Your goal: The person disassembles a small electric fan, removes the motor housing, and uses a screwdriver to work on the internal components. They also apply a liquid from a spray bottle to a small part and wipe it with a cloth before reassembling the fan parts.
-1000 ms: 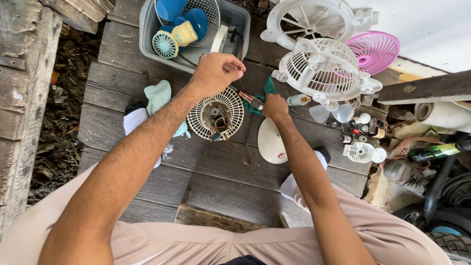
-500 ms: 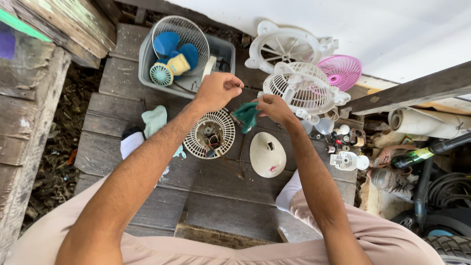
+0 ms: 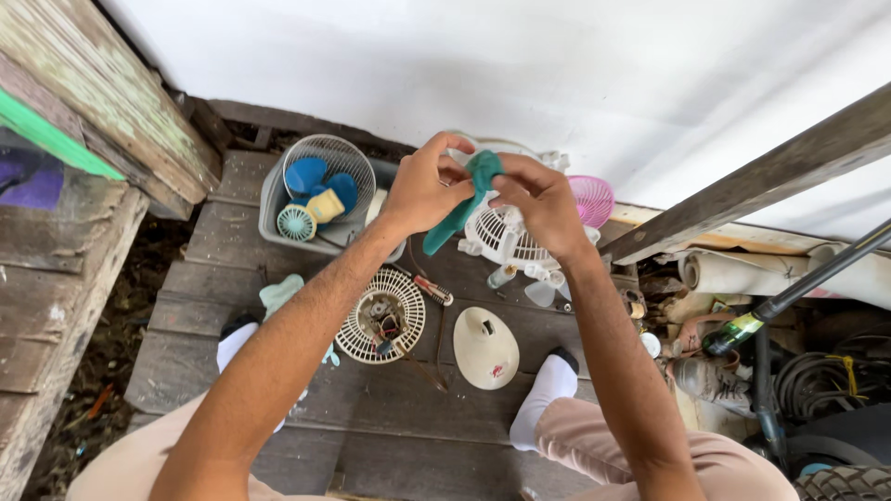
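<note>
both hands, left hand point(image 3: 422, 190) and right hand point(image 3: 538, 199), are now gripping the green cloth point(image 3: 464, 199), lifted up from the round fan grille point(image 3: 380, 315).

A weathered plank floor point(image 3: 390, 436) meets a white wall point(image 3: 520, 74).

Green bottle point(image 3: 742, 331) at right, label unclear; no signs, screens.

Teal cloth point(image 3: 461, 206), pink fan grille point(image 3: 592, 199)
</note>
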